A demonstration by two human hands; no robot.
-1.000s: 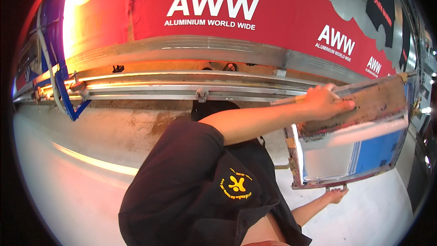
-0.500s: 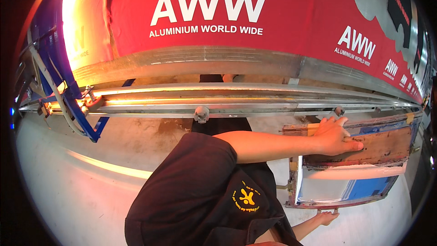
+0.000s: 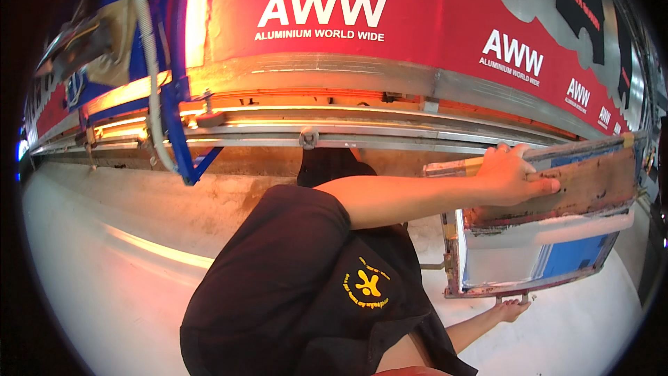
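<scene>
Step in hand looks like handling the screen frame (image 3: 451,257) at the table side, judging from both hands being on it. The frame is sitting off to the person's right, at the near edge of the long table (image 3: 320,80), tilting slightly. Left hand (image 3: 511,175) is reaching across and grasping the brown board (image 3: 591,174) lying over the frame's upper part, thumb pressing its face, fingers going over its upper edge. Right hand (image 3: 513,311) is closing its fingers around the handle (image 3: 502,299) at the frame's lower edge. A pale paste strip (image 3: 591,226) is running along under the board.

Next move is probably calling for keeping both grips firm and the frame steady, so the board isn't slipping and paste isn't spilling.

Around: red cloth pieces (image 3: 417,21) are covering the table; black cloth (image 3: 577,0) is lying toward its far right. A metal rail (image 3: 390,129) is running along the near edge, with a knob (image 3: 308,138) sticking out; frame contact with the rail, can't tell. A blue stand (image 3: 175,42) is blocking the left stretch, with a pale hose (image 3: 148,49) hanging down.
</scene>
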